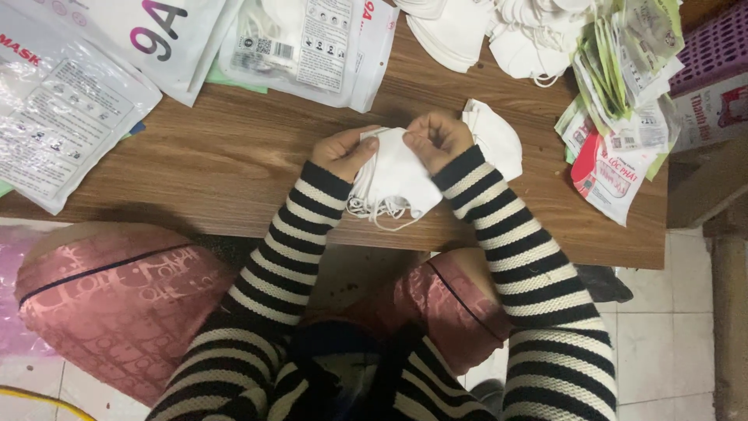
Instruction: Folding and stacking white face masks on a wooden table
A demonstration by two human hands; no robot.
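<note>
Hands meet over the counter [234, 164] edge — left hand [343, 152] and right hand [436, 139] each pinching the stack of white masks [393, 181]; squaring it seems underway, needing an even grip.

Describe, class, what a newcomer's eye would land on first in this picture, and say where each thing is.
At the centre, the left hand and right hand, in black-and-white striped sleeves, pinch a small stack of white face masks above the wooden table. A big heap of white masks lies at the top, with printed packets fanned at the right and large plastic bags at the upper left.
</note>
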